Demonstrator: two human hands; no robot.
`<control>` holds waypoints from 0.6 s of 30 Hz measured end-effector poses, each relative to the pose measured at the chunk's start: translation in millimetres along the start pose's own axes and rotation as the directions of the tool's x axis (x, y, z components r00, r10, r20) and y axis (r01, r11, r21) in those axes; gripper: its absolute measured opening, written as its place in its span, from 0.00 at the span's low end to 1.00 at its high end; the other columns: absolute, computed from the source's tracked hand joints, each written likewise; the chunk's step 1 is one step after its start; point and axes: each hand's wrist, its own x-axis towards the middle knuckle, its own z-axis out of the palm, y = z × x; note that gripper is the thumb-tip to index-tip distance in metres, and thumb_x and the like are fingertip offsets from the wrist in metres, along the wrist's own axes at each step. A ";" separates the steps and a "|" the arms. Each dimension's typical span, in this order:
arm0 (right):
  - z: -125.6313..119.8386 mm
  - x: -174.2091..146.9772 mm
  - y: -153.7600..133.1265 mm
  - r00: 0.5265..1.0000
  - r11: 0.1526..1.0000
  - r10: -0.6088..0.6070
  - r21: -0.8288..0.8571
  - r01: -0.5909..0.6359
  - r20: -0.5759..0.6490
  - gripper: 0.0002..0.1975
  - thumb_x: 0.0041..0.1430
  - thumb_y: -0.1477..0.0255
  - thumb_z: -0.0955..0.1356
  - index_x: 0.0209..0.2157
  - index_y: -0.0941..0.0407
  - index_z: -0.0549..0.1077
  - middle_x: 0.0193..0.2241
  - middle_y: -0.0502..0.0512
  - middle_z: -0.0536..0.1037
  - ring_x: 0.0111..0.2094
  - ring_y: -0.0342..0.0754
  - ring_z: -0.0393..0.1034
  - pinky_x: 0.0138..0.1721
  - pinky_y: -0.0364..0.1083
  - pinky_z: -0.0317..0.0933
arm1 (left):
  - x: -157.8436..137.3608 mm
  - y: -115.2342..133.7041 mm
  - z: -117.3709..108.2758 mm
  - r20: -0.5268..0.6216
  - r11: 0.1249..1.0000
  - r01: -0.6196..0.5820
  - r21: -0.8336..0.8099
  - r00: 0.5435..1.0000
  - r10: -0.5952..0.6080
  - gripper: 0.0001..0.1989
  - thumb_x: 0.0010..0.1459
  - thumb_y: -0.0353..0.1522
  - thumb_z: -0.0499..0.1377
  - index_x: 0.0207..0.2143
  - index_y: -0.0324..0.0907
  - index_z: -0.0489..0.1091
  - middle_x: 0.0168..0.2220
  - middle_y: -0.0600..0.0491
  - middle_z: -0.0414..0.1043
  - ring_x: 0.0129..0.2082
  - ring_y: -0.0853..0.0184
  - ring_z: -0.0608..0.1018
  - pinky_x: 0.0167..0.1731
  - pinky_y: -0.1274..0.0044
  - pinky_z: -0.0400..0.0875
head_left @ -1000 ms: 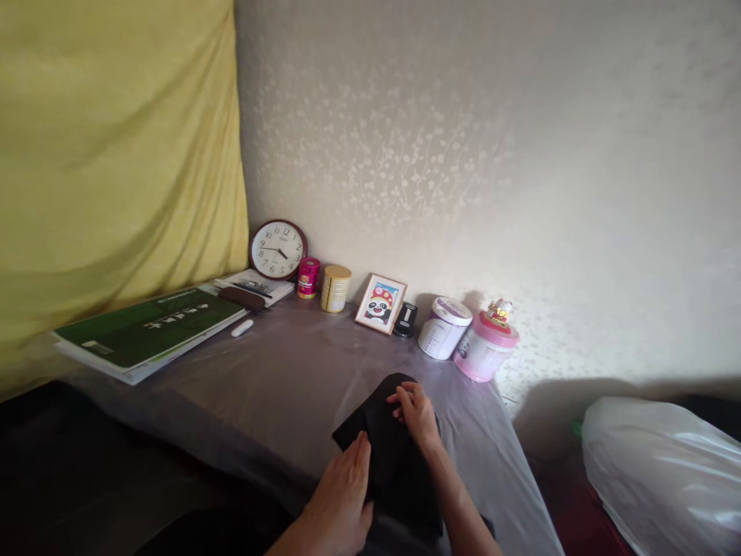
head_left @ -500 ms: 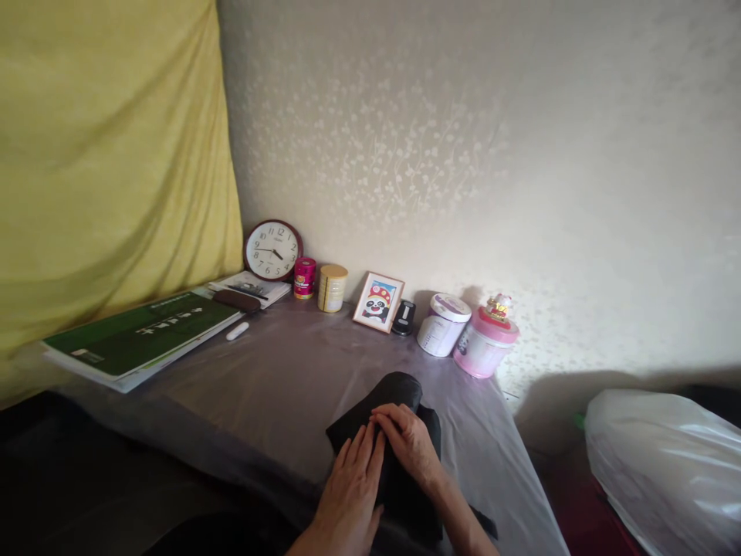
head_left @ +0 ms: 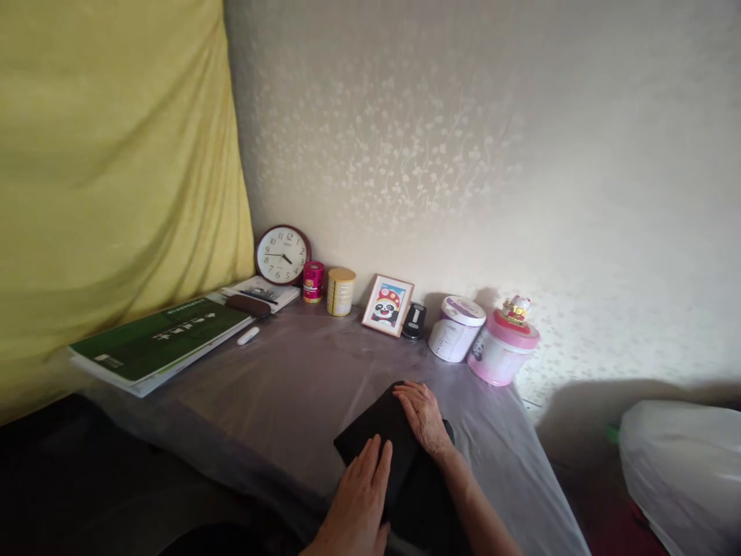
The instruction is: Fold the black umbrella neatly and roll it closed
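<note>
A piece of folded black fabric point(head_left: 420, 490), perhaps a garment, lies near the front of the table. My left hand point(head_left: 356, 494) rests on its left part, fingers stretched and the thumb apart. Across the fabric's far edge lies my right hand point(head_left: 424, 417), palm down with its fingers extended over the fold. Neither hand grips anything. The lower end of the fabric is partly hidden by my right forearm and runs toward the bottom of the picture.
A grey cover drapes the table point(head_left: 272, 409). Along the wall stand a clock point(head_left: 283, 255), a pink can point(head_left: 313, 282), a yellow-lidded can point(head_left: 341, 293), a panda picture frame point(head_left: 387, 306) and two tubs point(head_left: 457, 330). A green book point(head_left: 167, 340) lies left; a plastic bag point(head_left: 683, 471) sits right.
My right hand has gone from pinched fingers beside the left hand to lying flat at the fabric's far edge. My left hand stays on the fabric. The view has shifted slightly.
</note>
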 end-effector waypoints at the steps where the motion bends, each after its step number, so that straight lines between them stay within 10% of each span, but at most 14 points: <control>1: 0.3 4.0 4.3 1.000 1.000 0.015 0.011 -0.015 -0.002 0.18 0.64 0.67 0.56 0.41 0.53 0.75 0.44 0.54 0.77 0.53 0.51 0.63 0.57 0.57 0.49 | 1.0 -1.0 -0.5 0.006 1.000 -0.001 -0.007 1.000 0.001 0.47 0.39 0.25 0.54 0.62 0.36 0.36 0.65 0.47 0.32 0.64 0.58 0.42 0.61 0.67 0.46; 10: -22.9 -3.7 32.4 0.898 0.898 0.435 -0.043 -0.438 -0.059 0.20 0.60 0.64 0.54 0.41 0.56 0.72 0.43 0.60 0.77 0.45 0.53 0.70 0.45 0.50 0.61 | 9.0 -12.5 18.5 -0.106 0.995 0.012 -0.100 0.994 -0.023 0.53 0.30 0.20 0.53 0.62 0.39 0.36 0.65 0.48 0.36 0.63 0.57 0.47 0.60 0.68 0.51; 18: -60.7 -63.5 47.6 0.688 0.691 0.722 0.032 -0.722 -0.080 0.19 0.57 0.59 0.54 0.30 0.54 0.70 0.30 0.58 0.78 0.33 0.49 0.74 0.32 0.43 0.62 | -1.9 -9.2 6.2 -0.113 0.957 0.004 -0.288 0.993 -0.038 0.50 0.35 0.20 0.51 0.63 0.38 0.34 0.65 0.46 0.36 0.63 0.62 0.48 0.60 0.72 0.49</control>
